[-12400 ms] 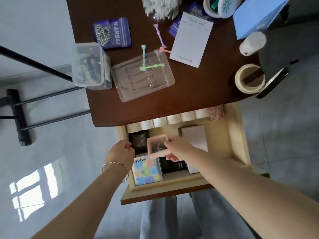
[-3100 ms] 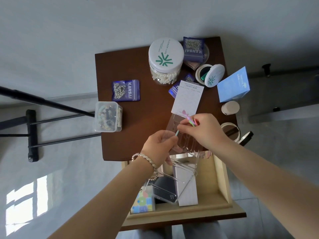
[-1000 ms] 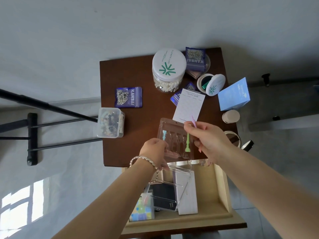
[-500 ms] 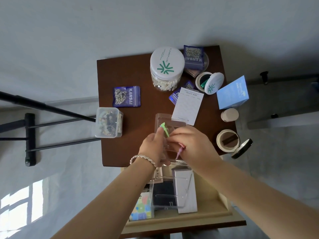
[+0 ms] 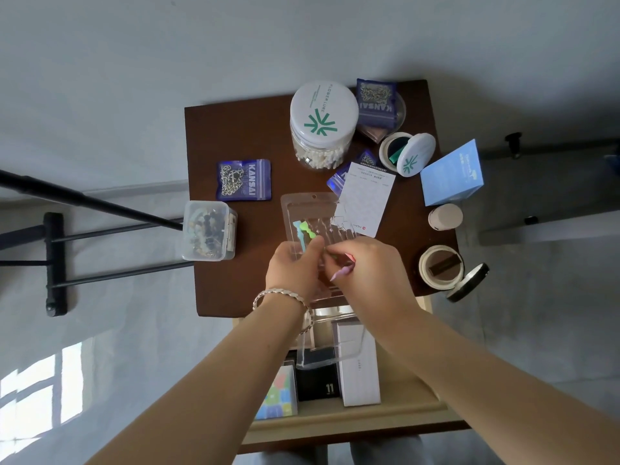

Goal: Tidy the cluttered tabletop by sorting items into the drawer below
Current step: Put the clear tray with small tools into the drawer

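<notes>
Clear plastic blister tray (image 5: 310,209) at the brown tabletop's (image 5: 235,135) near edge.
Left hand (image 5: 293,268) grips the tray; right hand (image 5: 369,266) pinches a thin pink plastic stick (image 5: 343,272).

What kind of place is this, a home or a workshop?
Probably a room at home: a small brown table with an open drawer, a jar of cotton swabs and a purple packet of chains suggest personal things, not work.

I take this for a room in a home: a small dark wooden surface (image 5: 235,290) with an open drawer (image 5: 335,421) stands against a plain pale wall (image 5: 201,45). A jar of cotton swabs (image 5: 323,122), a packet of chain (image 5: 243,179) and a tape roll (image 5: 423,267) sit on it, and window light falls on the grey floor (image 5: 117,364).
</notes>
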